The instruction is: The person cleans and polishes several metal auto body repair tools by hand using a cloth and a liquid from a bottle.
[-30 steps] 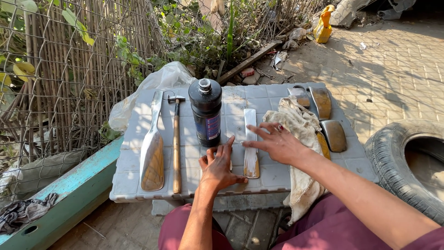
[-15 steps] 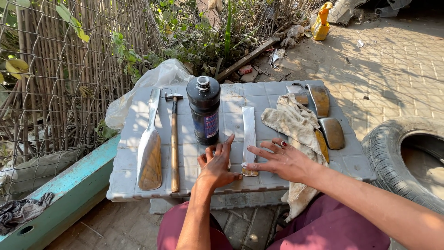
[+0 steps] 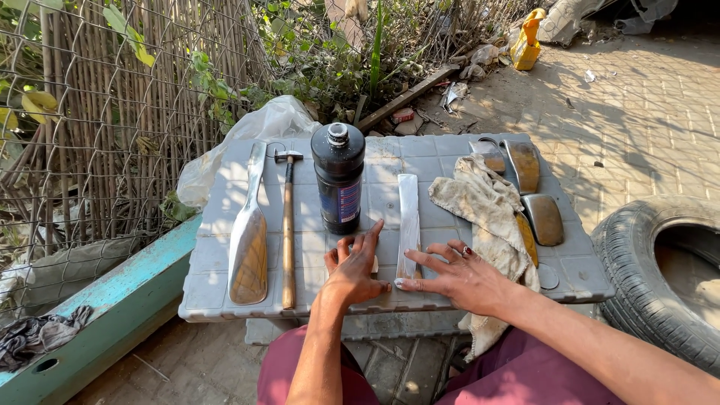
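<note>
Both hands have slid down to the near end of the metal strip (image 3: 408, 222), which lies flat on the desk (image 3: 225, 225) beside the bottle (image 3: 338, 176). Left hand (image 3: 354, 271) rests open next to it, right hand (image 3: 459, 279) open too, fingertips pinning the strip's end. Nothing's gripped yet.

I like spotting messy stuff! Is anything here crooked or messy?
Mostly tidy: the hammer and black bottle sit straight. Only the dirty rag lies crumpled, drooping over the grey table edge beside the right hand.
</note>
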